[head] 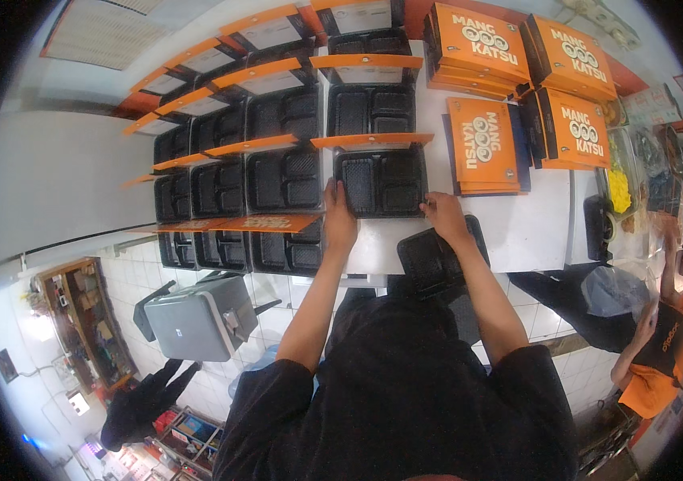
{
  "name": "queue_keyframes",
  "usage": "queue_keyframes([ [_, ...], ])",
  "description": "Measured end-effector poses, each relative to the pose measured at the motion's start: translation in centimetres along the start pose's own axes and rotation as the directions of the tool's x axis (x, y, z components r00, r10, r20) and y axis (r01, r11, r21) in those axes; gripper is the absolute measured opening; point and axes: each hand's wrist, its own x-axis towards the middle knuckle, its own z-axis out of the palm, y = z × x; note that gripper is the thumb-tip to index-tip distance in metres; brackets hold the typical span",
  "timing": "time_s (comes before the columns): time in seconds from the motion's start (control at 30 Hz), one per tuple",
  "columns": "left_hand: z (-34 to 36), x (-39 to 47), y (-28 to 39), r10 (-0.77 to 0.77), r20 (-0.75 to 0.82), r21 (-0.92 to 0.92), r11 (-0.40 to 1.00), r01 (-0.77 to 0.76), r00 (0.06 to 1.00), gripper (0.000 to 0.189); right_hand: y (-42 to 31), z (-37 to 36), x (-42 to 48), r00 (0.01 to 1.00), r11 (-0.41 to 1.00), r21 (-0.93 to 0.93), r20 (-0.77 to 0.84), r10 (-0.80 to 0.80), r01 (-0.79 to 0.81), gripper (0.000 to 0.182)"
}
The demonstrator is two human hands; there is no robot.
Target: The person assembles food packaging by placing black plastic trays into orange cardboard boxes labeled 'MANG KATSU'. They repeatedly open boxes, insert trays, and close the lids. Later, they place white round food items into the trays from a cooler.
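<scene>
Both hands are at a black compartmented plastic tray point(380, 183) at the near end of a column of trays. My left hand point(340, 213) has its fingers along the tray's left edge, and my right hand point(442, 211) pinches its right edge. An upright orange cardboard flap point(371, 140) stands behind this tray. Below my right forearm, another black tray point(422, 255) lies tilted at the white table's front edge. Rows of similar trays point(284, 174) with orange flaps fill the table to the left.
Orange printed boxes point(576, 126) are stacked at the back right, beside a flat orange pile point(486, 144). A glass dish of yellow food point(620, 186) is at the far right. A co-worker point(648, 343) is at the right. A grey cooler box point(194, 318) stands left below the table.
</scene>
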Motion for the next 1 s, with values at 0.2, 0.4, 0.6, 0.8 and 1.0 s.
queue_keyframes([
  [0.2, 0.7, -0.9, 0.7, 0.228, -0.028, 0.241, 0.947, -0.214, 0.973, 0.052, -1.8, 1.2, 0.8, 0.993, 0.999, 0.035, -0.113, 0.04, -0.036, 0.027],
  [0.4, 1.6, -3.8, 1.9, 0.32, -0.013, 0.178, 0.933, -0.313, 0.947, 0.049, -2.4, 0.2, -0.7, 0.987, 0.995, 0.081, -0.142, 0.071, -0.06, 0.03],
  [0.6, 2.3, -5.9, 1.9, 0.441, 0.004, 0.081, 0.894, -0.44, 0.898, 0.053, -2.2, -5.2, -1.1, 0.868, 0.937, -0.346, -0.446, -0.216, 0.055, 0.04],
  [0.8, 3.5, -8.0, 1.9, 0.415, 0.097, 0.149, 0.892, -0.426, 0.904, 0.047, 4.5, -3.4, 3.5, 0.851, 0.749, -0.634, -0.488, -0.195, -0.192, 0.045],
  [1.0, 4.6, -10.9, 2.2, 0.218, 0.367, -0.279, 0.953, -0.117, 0.904, 0.042, 2.1, -6.1, 2.6, 0.94, 0.855, -0.466, -0.335, 0.065, -0.226, 0.026],
])
